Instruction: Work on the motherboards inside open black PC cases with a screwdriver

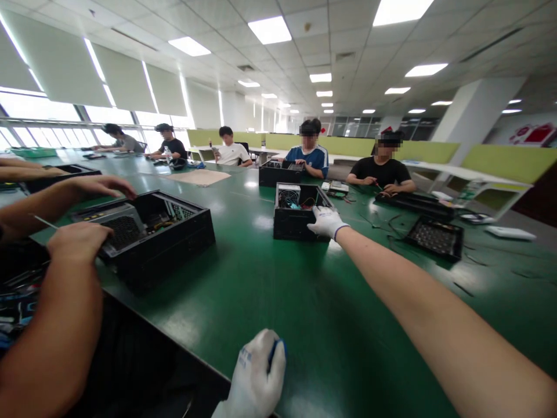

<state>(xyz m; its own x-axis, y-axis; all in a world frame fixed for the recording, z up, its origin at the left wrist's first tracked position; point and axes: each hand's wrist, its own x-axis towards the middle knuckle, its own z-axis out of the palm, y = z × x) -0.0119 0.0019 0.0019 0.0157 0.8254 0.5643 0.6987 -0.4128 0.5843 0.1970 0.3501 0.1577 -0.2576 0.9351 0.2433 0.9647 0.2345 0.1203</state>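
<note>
On the tabletop (243, 284), forward of the body, sits the open case (296, 226). Right hand (326, 223): fingers over its near right corner; whether clamped, cannot tell. Left hand (257, 371): fingers curled closed around a blue item (279, 346). Expected handling: stiff, fairly heavy, smooth-sided. Grip opposite outer walls; avoid the fragile fan (288, 199) and wires (310, 201).

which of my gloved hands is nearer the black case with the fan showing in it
Right. Your right hand is at the near right corner of the black case; your left hand is well apart from it, low by the table's near edge.
</note>
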